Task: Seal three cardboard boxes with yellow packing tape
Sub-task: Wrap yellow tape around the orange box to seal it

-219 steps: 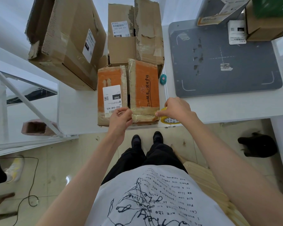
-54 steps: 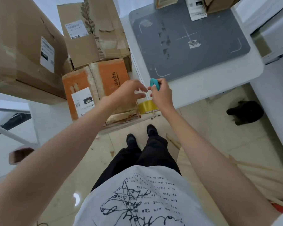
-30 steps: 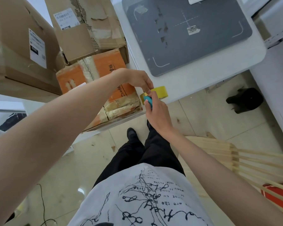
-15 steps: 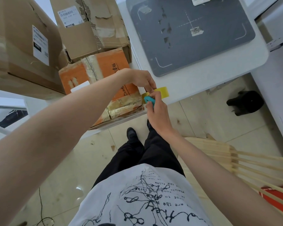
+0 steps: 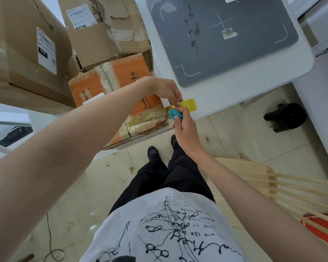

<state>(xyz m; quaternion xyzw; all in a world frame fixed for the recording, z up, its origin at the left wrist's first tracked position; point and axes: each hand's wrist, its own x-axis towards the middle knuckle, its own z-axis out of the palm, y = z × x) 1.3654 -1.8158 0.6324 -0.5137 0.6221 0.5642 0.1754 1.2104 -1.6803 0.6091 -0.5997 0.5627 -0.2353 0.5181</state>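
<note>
Head view, looking straight down the body: a roll of yellow packing tape is seen at the near edge of a white table, just right of an orange cardboard box with old clear tape along its seam. The roll is pinched by the curled fingertips of the left hand, which reaches across from about ten o'clock. The right hand comes up from about five o'clock, and a small teal plastic cutter is gripped between its thumb and fingers.

The cutter is held directly at the roll's six o'clock side, touching or nearly touching it; the exact contact cannot be told. Both hands meet at the roll, so neither is clearly nearer. The orange box lies at about nine o'clock from the hands, its long axis running from seven o'clock to one o'clock, with the seam along that line.

Two plain brown cardboard boxes are stacked beyond: a tall one bearing a white label at ten o'clock, a torn one at twelve. A grey mat is laid on the table at one o'clock.

The tape is judged about to be cut.
</note>
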